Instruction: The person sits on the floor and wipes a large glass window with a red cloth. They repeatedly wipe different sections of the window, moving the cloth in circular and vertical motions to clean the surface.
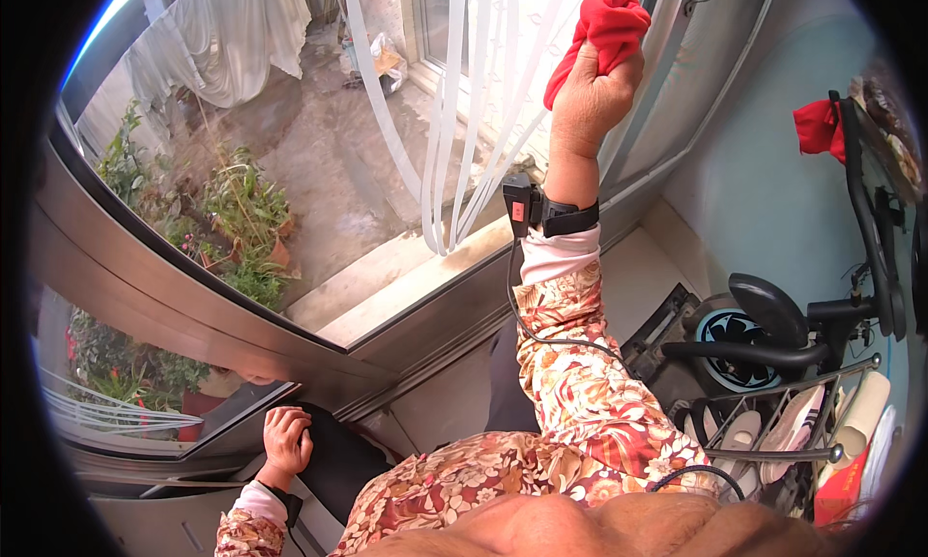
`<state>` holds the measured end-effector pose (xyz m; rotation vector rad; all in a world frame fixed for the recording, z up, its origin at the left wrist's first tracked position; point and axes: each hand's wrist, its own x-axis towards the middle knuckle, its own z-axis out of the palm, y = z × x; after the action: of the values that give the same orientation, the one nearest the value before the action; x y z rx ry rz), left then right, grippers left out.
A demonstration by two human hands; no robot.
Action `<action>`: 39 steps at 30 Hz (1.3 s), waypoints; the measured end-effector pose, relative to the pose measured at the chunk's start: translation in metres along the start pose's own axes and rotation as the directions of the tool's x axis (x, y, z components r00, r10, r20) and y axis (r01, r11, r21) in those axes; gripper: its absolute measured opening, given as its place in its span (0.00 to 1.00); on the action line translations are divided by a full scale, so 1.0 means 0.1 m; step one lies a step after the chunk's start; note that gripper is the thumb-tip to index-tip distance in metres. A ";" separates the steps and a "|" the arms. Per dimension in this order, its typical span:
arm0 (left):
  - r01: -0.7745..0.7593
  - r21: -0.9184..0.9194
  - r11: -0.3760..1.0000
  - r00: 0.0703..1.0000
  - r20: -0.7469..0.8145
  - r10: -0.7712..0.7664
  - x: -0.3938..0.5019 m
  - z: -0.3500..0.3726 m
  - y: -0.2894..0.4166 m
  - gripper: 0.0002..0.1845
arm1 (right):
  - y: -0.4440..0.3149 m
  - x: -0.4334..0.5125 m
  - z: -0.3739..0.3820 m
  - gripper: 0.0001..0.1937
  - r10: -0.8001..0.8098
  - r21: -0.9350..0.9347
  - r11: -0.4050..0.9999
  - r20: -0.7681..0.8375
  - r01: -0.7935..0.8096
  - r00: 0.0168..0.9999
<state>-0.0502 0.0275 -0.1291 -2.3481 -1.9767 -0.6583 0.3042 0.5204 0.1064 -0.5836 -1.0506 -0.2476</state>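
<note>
My right hand [598, 96] is stretched far forward, gripping a bunched red cloth [612, 24]. The cloth is up by the glass pane [319, 172] of a metal-framed door, near its right side; whether it touches the glass I cannot tell. White curved stripes [449, 187] run down the pane to the left of that hand. Low on the left, my left hand [288, 441] is curled with its fingers together, beside my dark-trousered leg [337, 459] and the metal door frame [319, 386]. Nothing shows in its fingers.
Beyond the glass are potted plants [246, 216] and a hanging pale cloth [225, 42]. A bicycle-like machine [747, 347] stands on the right, with another red cloth [819, 129] on its handlebar. Below it is a metal rack of shoes [776, 452]. A black cable [540, 336] trails along my right sleeve.
</note>
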 end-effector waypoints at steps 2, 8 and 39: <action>-0.009 -0.006 1.000 1.000 -0.012 0.009 -0.01 0.00 -0.01 0.08 | 0.12 -0.02 -0.06 0.13 0.088 -0.084 0.993 0.017 -0.086 0.996; -0.005 -0.019 1.000 0.998 -0.057 0.004 -0.08 0.02 -0.04 0.07 | 0.21 -0.24 -0.29 0.11 0.065 -0.133 0.990 0.078 -0.054 0.995; 0.299 -0.205 0.932 0.530 0.848 0.017 0.14 2.09 0.51 0.26 | -0.95 -1.35 -0.48 0.22 0.350 -0.099 0.937 0.317 -0.336 0.881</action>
<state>0.0651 0.0854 -0.3020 -3.1210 -2.5668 0.3309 0.2302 0.4048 0.0034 -0.8584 -1.2443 0.1494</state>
